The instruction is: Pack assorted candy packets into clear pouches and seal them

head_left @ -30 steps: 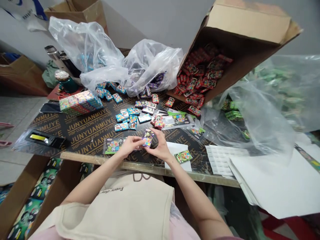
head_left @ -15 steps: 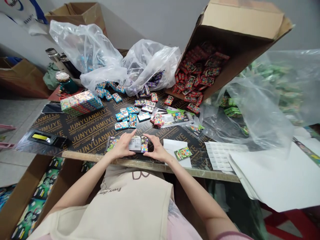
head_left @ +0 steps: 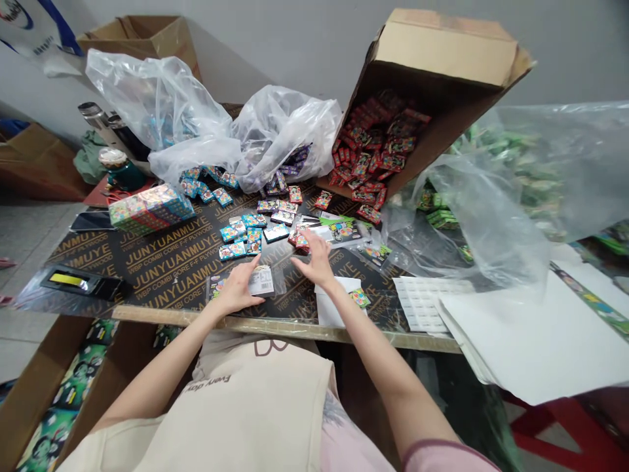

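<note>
My left hand (head_left: 237,288) is closed around a flat clear plastic packet (head_left: 263,282) at the table's front edge, thumb below and index finger above. Its card shows a white panel with a barcode, and a bare plastic end sticks out to the right. My right hand (head_left: 315,261) is raised over the table with fingers apart, holding nothing visible. Its fingertips are beside some small red boxes (head_left: 297,237), which they partly cover. Left of these lie several small blue boxes (head_left: 253,240) and a white-faced box (head_left: 276,233).
A tipped carton (head_left: 442,49) spills red boxes at the back. Plastic bags (head_left: 289,124) hold purple and blue boxes. A shrink-wrapped block (head_left: 151,208) stands left. White label sheets (head_left: 422,303), paper (head_left: 535,334) and a green box (head_left: 360,297) lie right.
My right hand has let go of the packet's right end and moved up toward the red boxes. The purple box face between my hands no longer shows. My left hand stays at the packet.
</note>
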{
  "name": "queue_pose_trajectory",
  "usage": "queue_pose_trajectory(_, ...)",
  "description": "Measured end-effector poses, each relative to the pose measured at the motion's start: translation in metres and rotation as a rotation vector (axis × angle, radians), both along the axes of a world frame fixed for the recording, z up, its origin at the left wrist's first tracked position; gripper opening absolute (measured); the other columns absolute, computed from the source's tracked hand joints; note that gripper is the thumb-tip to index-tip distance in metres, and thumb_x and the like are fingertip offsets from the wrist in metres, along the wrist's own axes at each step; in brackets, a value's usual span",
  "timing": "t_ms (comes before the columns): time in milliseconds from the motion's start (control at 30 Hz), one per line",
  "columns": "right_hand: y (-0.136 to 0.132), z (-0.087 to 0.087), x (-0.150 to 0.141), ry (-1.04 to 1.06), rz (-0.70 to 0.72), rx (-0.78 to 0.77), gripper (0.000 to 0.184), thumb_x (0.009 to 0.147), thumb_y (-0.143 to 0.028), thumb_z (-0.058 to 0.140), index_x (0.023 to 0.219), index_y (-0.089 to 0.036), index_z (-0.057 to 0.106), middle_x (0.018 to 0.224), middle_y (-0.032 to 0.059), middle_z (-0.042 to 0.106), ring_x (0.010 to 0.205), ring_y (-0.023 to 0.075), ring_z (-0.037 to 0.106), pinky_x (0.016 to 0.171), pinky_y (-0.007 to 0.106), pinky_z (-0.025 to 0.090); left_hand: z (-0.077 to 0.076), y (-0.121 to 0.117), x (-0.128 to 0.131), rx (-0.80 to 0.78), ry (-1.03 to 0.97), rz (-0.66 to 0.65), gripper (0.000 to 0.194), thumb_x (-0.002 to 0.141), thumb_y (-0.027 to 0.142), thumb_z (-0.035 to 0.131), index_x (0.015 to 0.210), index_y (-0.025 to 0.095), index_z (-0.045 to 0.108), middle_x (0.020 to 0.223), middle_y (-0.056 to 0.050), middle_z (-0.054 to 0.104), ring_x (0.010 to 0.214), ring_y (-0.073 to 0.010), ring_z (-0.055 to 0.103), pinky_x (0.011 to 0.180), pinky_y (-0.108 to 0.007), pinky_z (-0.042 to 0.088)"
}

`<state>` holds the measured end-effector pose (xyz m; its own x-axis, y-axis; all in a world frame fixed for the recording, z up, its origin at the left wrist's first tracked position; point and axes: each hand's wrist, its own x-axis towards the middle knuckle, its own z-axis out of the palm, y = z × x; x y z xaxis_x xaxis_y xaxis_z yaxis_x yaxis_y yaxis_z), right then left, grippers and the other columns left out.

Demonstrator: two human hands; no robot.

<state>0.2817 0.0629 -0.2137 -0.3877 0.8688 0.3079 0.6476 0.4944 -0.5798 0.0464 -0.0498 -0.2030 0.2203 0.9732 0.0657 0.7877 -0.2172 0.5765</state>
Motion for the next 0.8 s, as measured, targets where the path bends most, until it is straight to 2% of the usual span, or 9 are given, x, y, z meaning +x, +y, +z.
queue_pose_trajectory(67, 0.037, 0.0, 0.008, -0.11, -0.026, -0.041, 0.084, 0.066, -0.034, 0.065, 0.144, -0.022, 0.035, 0.15, 0.0143, 0.034, 0.136, 0.0373, 0.026, 0.104, 0.054, 0.023, -0.004, 0.0, 0.001, -0.021, 0.058, -0.033, 0.111, 0.06, 0.028, 0.079, 0.15, 0.025, 0.014, 0.129, -0.011, 0.051, 0.117, -0.0301, 0.049, 0.101, -0.046, 0.038)
queue_pose_trajectory(200, 0.067, 0.006, 0.012, -0.187, 0.059, -0.093, 0.082, 0.061, -0.032, 0.066, 0.138, -0.017, 0.044, 0.136, 0.0159, 0.049, 0.128, 0.0369, 0.038, 0.103, 0.052, 0.025, -0.005, 0.002, 0.006, -0.058, 0.132, -0.048, 0.099, 0.058, 0.032, 0.081, 0.144, 0.023, 0.033, 0.124, -0.012, 0.055, 0.117, -0.0319, 0.05, 0.103, -0.051, 0.034)
queue_pose_trajectory(300, 0.041, 0.015, 0.001, -0.038, 0.134, 0.027, 0.08, 0.066, -0.038, 0.065, 0.139, -0.018, 0.041, 0.129, 0.0134, 0.053, 0.119, 0.0318, 0.047, 0.103, 0.046, 0.029, 0.004, 0.006, 0.016, -0.074, -0.133, 0.127, 0.083, 0.059, 0.043, 0.081, 0.133, 0.018, 0.05, 0.12, -0.013, 0.059, 0.114, -0.0313, 0.052, 0.103, -0.049, 0.036)
queue_pose_trajectory(400, 0.0, 0.022, -0.014, 0.053, 0.231, 0.108, 0.084, 0.069, -0.039, 0.064, 0.144, -0.021, 0.031, 0.13, 0.0113, 0.051, 0.12, 0.0304, 0.046, 0.103, 0.044, 0.03, 0.015, 0.015, 0.032, -0.238, -0.69, 0.304, 0.057, 0.067, 0.051, 0.073, 0.108, 0.012, 0.065, 0.102, -0.011, 0.068, 0.097, -0.0245, 0.062, 0.091, -0.039, 0.046)
queue_pose_trajectory(467, -0.022, 0.024, -0.02, 0.059, 0.231, 0.134, 0.085, 0.069, -0.036, 0.064, 0.145, -0.023, 0.029, 0.131, 0.0116, 0.049, 0.122, 0.0309, 0.045, 0.105, 0.046, 0.028, 0.02, 0.021, 0.043, -0.361, -0.98, 0.376, 0.046, 0.064, 0.051, 0.075, 0.087, 0.012, 0.067, 0.085, -0.007, 0.07, 0.081, -0.0194, 0.064, 0.083, -0.034, 0.049)
queue_pose_trajectory(533, -0.034, 0.025, -0.02, 0.078, 0.195, 0.157, 0.085, 0.069, -0.033, 0.064, 0.145, -0.024, 0.028, 0.132, 0.0122, 0.048, 0.122, 0.031, 0.045, 0.105, 0.046, 0.027, 0.025, 0.024, 0.05, -0.429, -1.082, 0.405, 0.043, 0.058, 0.047, 0.079, 0.077, 0.012, 0.065, 0.076, -0.004, 0.068, 0.072, -0.0163, 0.063, 0.079, -0.031, 0.049)
queue_pose_trajectory(600, -0.038, 0.026, -0.016, 0.105, 0.194, 0.173, 0.086, 0.068, -0.033, 0.065, 0.145, -0.024, 0.028, 0.131, 0.0116, 0.049, 0.121, 0.0307, 0.046, 0.105, 0.045, 0.027, 0.029, 0.024, 0.05, -0.459, -1.049, 0.384, 0.042, 0.06, 0.047, 0.078, 0.08, 0.012, 0.065, 0.078, -0.004, 0.068, 0.073, -0.016, 0.062, 0.078, -0.031, 0.049)
queue_pose_trajectory(700, -0.037, 0.024, -0.004, 0.049, 0.235, 0.162, 0.086, 0.064, -0.034, 0.068, 0.142, -0.024, 0.032, 0.128, 0.0102, 0.053, 0.118, 0.0311, 0.048, 0.107, 0.046, 0.023, 0.033, 0.019, 0.037, -0.394, -0.884, 0.253, 0.051, 0.073, 0.048, 0.066, 0.109, 0.013, 0.062, 0.102, -0.01, 0.068, 0.093, -0.0217, 0.063, 0.087, -0.036, 0.048)
queue_pose_trajectory(800, -0.034, 0.015, 0.005, -0.104, 0.26, 0.118, 0.084, 0.065, -0.037, 0.071, 0.14, -0.023, 0.036, 0.123, 0.0108, 0.057, 0.113, 0.0312, 0.052, 0.107, 0.048, 0.02, 0.027, 0.01, 0.016, -0.209, -0.429, 0.058, 0.087, 0.06, 0.04, 0.079, 0.137, 0.019, 0.044, 0.132, -0.013, 0.054, 0.122, -0.0309, 0.048, 0.105, -0.048, 0.034)
